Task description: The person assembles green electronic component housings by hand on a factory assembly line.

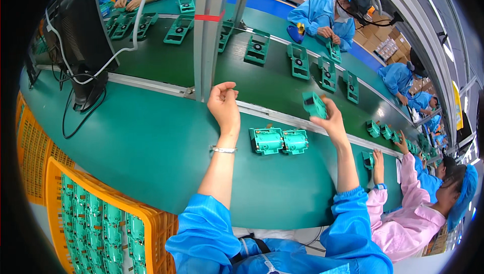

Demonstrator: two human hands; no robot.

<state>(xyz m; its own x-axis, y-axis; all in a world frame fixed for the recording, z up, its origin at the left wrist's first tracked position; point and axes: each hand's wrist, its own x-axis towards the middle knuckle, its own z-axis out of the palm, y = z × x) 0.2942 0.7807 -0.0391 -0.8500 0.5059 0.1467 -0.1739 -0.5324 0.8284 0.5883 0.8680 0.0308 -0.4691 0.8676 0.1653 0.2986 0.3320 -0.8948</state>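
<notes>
My right hand (333, 123) grips a small green plastic housing (313, 105) with a dark part on it, held up over the metal rail at the belt's near edge. On the green worktop (151, 158) below, two similar green housings (267, 140) with rounded bodies lie side by side between my forearms. My left hand (225, 107) is raised beside the upright metal post, its fingers curled inward. Whether anything is inside those fingers is hidden. A bracelet circles that wrist.
Larger green trays with round black parts (257, 47) lie along the dark green belt (237, 75). A metal post (207, 47) and a monitor (83, 27) stand left. An orange crate (101, 191) holds rows of housings. A co-worker in pink (411, 218) sits right; others work across the belt.
</notes>
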